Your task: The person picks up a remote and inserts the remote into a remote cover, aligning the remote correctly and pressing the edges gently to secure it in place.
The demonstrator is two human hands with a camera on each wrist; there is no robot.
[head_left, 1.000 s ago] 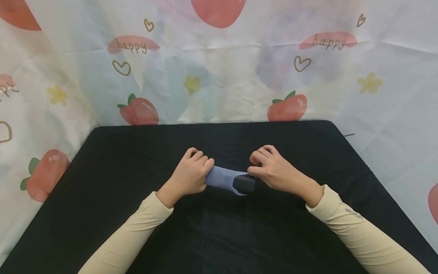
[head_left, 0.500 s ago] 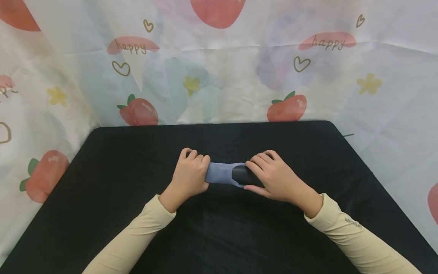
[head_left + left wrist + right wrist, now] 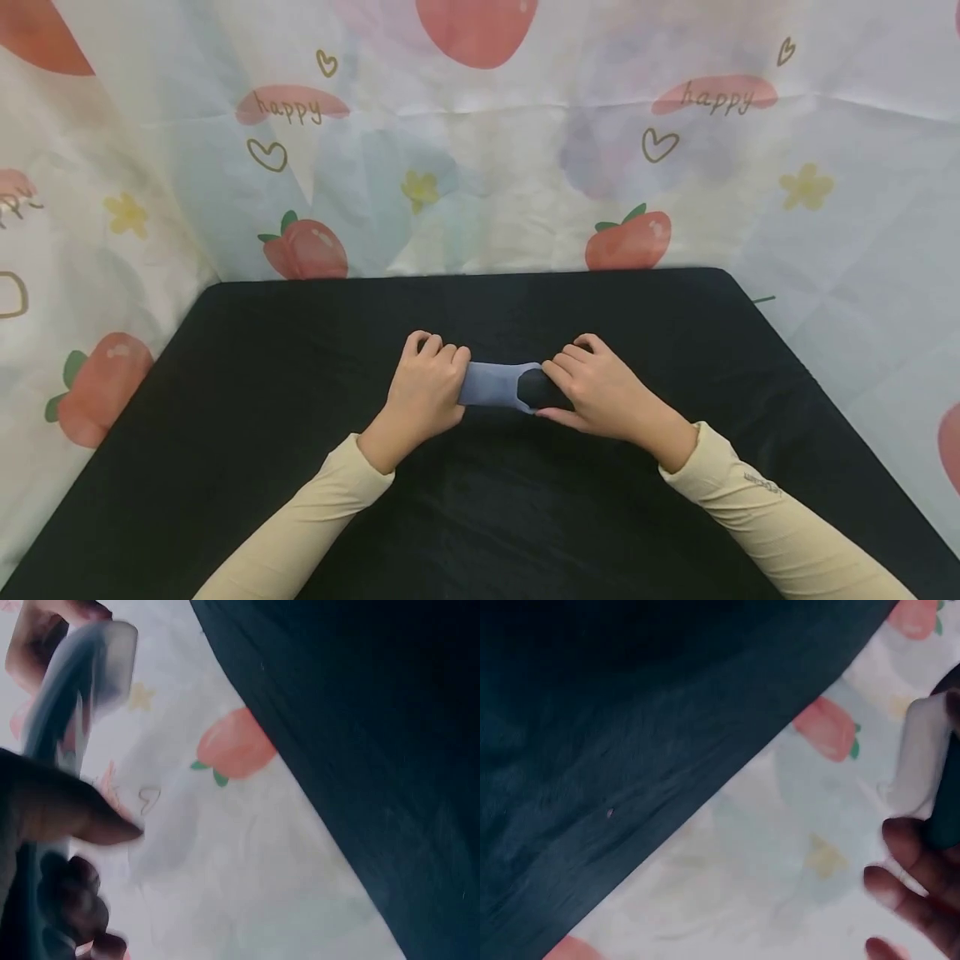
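Note:
A flat, elongated blue-grey piece (image 3: 489,385) with a black part (image 3: 536,389) showing inside a curved cut-out at its right end is held level above the black table; its exact kind is unclear. My left hand (image 3: 426,379) grips its left end and covers it. At the right end, my right hand (image 3: 603,387) has fingers over the far edge and the thumb along the near edge, hiding the tip. In the left wrist view the piece looks curved, with a pale end (image 3: 116,664). A pale side (image 3: 919,754) appears beside my fingers in the right wrist view.
A black-covered table (image 3: 480,508) lies beneath both hands. White cloth (image 3: 487,183) printed with fruit, hearts and flowers hangs behind it and along both sides.
The piece was tilted down to the right and is now level. My right hand has shifted from pinching its far corner to holding the black end between fingers and thumb.

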